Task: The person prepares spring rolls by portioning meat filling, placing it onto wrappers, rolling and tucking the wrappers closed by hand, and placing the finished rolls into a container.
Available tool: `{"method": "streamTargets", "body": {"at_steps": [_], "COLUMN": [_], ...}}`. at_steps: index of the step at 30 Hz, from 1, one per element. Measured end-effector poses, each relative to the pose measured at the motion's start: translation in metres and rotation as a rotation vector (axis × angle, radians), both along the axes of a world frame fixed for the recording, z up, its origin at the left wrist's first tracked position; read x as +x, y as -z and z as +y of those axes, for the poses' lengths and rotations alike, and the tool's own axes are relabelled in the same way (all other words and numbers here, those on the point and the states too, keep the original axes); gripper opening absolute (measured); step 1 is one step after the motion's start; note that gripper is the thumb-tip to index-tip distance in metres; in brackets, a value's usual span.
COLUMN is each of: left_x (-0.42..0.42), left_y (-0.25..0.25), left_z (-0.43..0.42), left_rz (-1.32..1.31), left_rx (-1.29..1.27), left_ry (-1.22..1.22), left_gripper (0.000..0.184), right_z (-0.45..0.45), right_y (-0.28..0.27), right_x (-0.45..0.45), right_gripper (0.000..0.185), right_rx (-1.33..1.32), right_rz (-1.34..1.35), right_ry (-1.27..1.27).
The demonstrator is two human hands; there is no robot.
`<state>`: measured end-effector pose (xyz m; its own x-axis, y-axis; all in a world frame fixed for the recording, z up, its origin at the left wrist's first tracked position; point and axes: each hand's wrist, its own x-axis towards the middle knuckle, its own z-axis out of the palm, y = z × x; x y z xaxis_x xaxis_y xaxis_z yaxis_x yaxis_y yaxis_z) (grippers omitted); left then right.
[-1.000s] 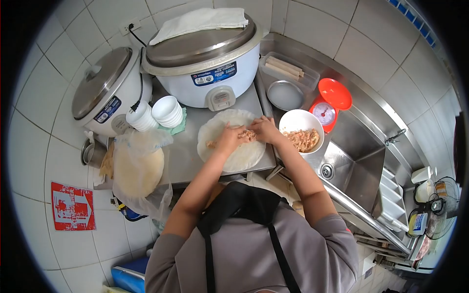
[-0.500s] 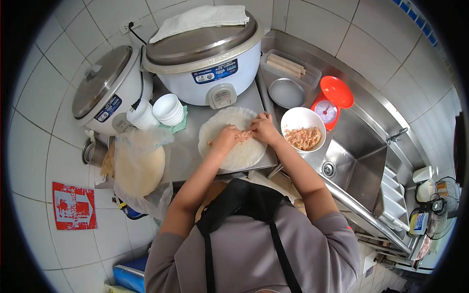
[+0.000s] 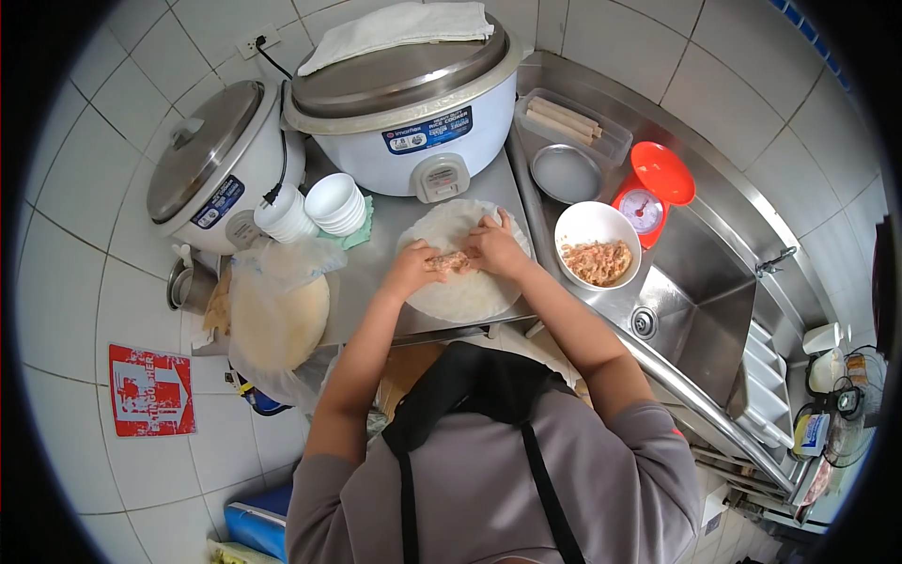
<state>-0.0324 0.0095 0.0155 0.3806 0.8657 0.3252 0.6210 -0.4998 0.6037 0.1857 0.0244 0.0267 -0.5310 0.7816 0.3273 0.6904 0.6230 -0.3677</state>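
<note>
A round, pale spring roll wrapper (image 3: 465,299) lies on the steel counter in front of me. Across its middle runs a short strip of raw minced meat filling (image 3: 455,261). Curled fingers of my left hand (image 3: 411,271) press on the strip's left end. At the other end my right hand (image 3: 498,248) grips the meat, its fingers bent over the far side of the strip. Fingertips are partly hidden against the filling. To the right stands a white bowl (image 3: 575,223) holding more of the minced meat (image 3: 598,262).
Two rice cookers (image 3: 404,103) stand behind. On the left are stacked white bowls (image 3: 336,202) and a bagged stack of wrappers (image 3: 279,315). A red kitchen scale (image 3: 662,174), a round metal pan (image 3: 566,173) and a clear container of rolls (image 3: 573,122) sit right, beside the sink (image 3: 700,320).
Both hands have shifted slightly on the filling, which now looks more compact between them. My right fingers reach further over it. The whole view has moved a little.
</note>
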Motion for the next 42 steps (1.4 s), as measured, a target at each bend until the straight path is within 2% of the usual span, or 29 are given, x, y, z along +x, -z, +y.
{"method": "streamTargets", "body": {"at_steps": [2,5,6,8,11,14,15,17,19,20,24,29,32,35,38,42], "left_x": [-0.009,-0.015,-0.017,-0.020,-0.038,-0.041,-0.042,-0.043,-0.045,-0.045,-0.032,-0.014,-0.017,-0.015,-0.020,-0.017], "left_y": [-0.007,-0.010,-0.011,-0.012,-0.006,-0.010,-0.011,-0.011,-0.009,-0.008,-0.033,-0.024,-0.026,-0.038,-0.028,-0.031], "left_z": [0.000,0.001,0.000,-0.005,0.000,0.000,-0.001,-0.011,-0.020,-0.025,-0.057,-0.064,-0.060,-0.063,-0.058,-0.051], "left_rz": [0.068,0.099,0.058,-0.026,0.046,0.237,0.178,0.059,-0.026,-0.070,0.076,0.235,0.305,0.292,0.310,0.009], "left_rx": [-0.115,-0.152,-0.095,0.015,-0.233,-0.309,-0.266,-0.183,-0.085,-0.037,0.016,0.090,0.068,0.118,0.141,0.028], "left_ry": [0.061,0.052,0.067,0.101,0.123,0.072,0.073,0.077,-0.016,-0.063,0.026,0.322,0.374,0.378,0.398,0.200], "left_gripper": [0.034,0.031,0.031,0.030,0.042,0.054,0.054,0.054,0.054,0.054,0.041,0.023,0.021,0.018,0.015,0.009], "right_z": [0.004,0.004,0.003,0.001,0.000,0.002,0.002,0.002,0.004,0.005,0.009,-0.006,-0.007,-0.008,-0.009,-0.023], "right_y": [0.011,0.005,0.001,0.000,0.006,0.006,0.004,0.000,-0.006,-0.017,-0.019,-0.012,-0.010,-0.012,-0.010,-0.029], "right_x": [-0.012,-0.023,-0.026,-0.029,-0.043,-0.047,-0.047,-0.031,0.002,0.020,0.072,0.063,0.062,0.071,0.081,0.085], "right_gripper": [0.023,0.025,0.026,0.021,0.021,0.031,0.036,0.044,0.052,0.052,0.048,0.035,0.030,0.028,0.029,0.040], "right_rx": [0.018,-0.013,-0.035,-0.044,-0.062,-0.094,-0.105,-0.132,-0.142,-0.164,-0.109,-0.066,-0.073,-0.112,-0.153,-0.285], "right_rz": [-0.024,-0.121,-0.164,-0.066,-0.056,-0.152,-0.189,-0.045,0.074,0.050,-0.032,0.161,0.260,0.305,0.317,0.317], "right_ry": [-0.047,-0.049,-0.034,-0.021,-0.046,-0.066,-0.066,-0.029,0.009,0.025,0.091,0.072,0.073,0.071,0.050,-0.116]}}
